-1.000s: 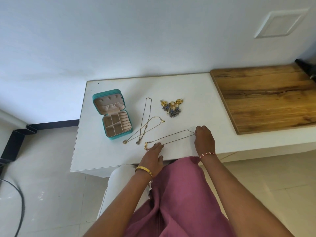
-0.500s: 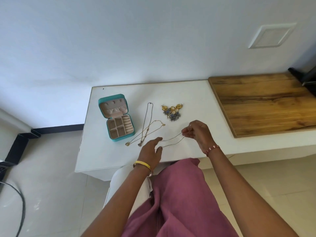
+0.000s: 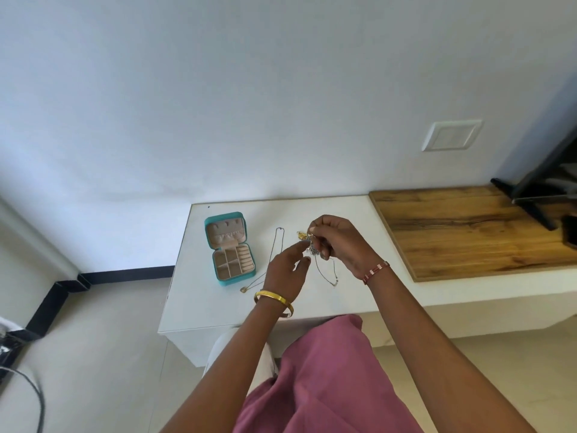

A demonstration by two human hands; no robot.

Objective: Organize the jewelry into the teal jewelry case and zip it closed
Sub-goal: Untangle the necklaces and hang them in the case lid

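The teal jewelry case (image 3: 230, 250) lies open near the counter's (image 3: 343, 214) left edge, toward the back, its lid tipped up toward the wall and its beige compartments showing. Whether anything lies in those compartments cannot be told.

Both hands are raised over the middle of the counter, close together. The right hand (image 3: 342, 242) has its fingers curled, pinching a thin chain necklace (image 3: 324, 270) that hangs down in a loop from the fingertips, its lower end with a small pendant close to the counter surface. The left hand (image 3: 285, 265) reaches in beside it with thumb and forefinger extended toward the top of the chain; whether it actually grips the chain cannot be told. A gold bangle (image 3: 274, 300) sits on the left wrist, a red and white bracelet (image 3: 376, 271) on the right.

A gold and blue cluster piece (image 3: 302, 235) lies behind the hands, mostly hidden. Two more chains (image 3: 274, 248) lie between the case and the hands, with a pendant (image 3: 243, 289) toward the counter's front edge. A wooden board (image 3: 468, 229) covers the counter's right side.
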